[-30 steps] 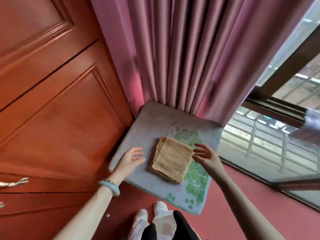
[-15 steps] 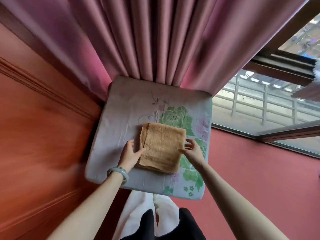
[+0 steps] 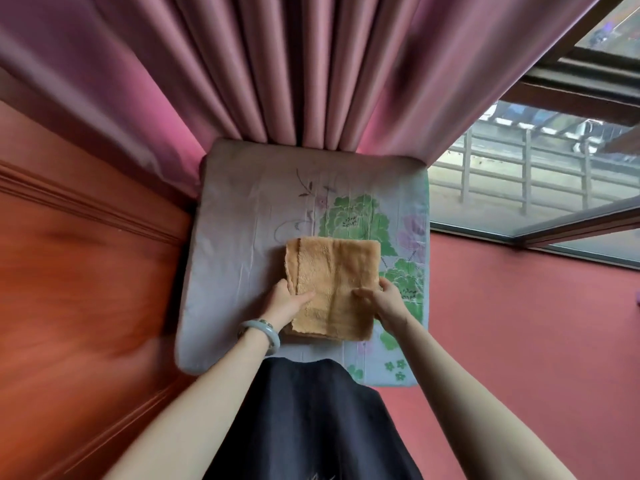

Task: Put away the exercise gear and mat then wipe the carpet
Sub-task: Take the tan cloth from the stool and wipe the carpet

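Red carpet (image 3: 519, 323), pink curtain (image 3: 294, 64) beyond fingers | floral cushion (image 3: 242, 237) on carpet | folded tan towel (image 3: 336, 282) on cushion, between both hands' fingers | left hand (image 3: 285, 301) grips towel's left edge, thumb on top | right hand (image 3: 384, 299) pinches right edge

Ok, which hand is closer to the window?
Right. The right hand grips the orange towel on the edge toward the window. The left hand grips the opposite edge, toward the wooden panel.
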Demonstrator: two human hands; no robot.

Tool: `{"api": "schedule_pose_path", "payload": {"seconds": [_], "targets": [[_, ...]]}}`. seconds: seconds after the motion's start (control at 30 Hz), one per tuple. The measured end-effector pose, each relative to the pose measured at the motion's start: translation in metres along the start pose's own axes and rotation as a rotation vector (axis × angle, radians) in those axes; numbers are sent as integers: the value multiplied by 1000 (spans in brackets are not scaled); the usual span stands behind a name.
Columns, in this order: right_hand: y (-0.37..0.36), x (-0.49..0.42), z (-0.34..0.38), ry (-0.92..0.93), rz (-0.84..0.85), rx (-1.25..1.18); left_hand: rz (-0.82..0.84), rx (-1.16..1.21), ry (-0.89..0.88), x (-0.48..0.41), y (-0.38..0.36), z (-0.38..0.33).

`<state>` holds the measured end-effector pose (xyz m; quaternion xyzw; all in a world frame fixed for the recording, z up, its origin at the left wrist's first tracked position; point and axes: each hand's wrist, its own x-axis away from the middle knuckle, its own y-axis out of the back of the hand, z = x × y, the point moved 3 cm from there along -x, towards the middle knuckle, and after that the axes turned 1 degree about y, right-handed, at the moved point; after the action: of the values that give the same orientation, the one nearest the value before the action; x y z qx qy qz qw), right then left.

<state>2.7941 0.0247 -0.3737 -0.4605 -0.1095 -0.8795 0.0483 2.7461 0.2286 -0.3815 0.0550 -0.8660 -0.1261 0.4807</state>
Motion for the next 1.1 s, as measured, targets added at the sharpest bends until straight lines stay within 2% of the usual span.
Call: {"api": "schedule_pose_path", "payload": {"seconds": [0.17, 0.37, 0.5, 0.6, 0.83, 1.1], "targets": [[8, 40, 28, 217, -16, -16, 26, 39, -177, 35, 17, -29], [24, 97, 63, 344, -14, -159, -6, -59, -496, 95, 44, -86], [45, 142, 79, 433, -90, -279, 26, -64, -685, 136, 39, -128], [71, 178, 77, 484, -166, -342, 96, -67, -764, 166, 16, -151], [160, 273, 23, 565, -400, -513, 338, -160, -932, 243, -72, -173], [249, 389, -121, 549, -642, -747, 671, -299, -967, 349, -207, -127]]}}
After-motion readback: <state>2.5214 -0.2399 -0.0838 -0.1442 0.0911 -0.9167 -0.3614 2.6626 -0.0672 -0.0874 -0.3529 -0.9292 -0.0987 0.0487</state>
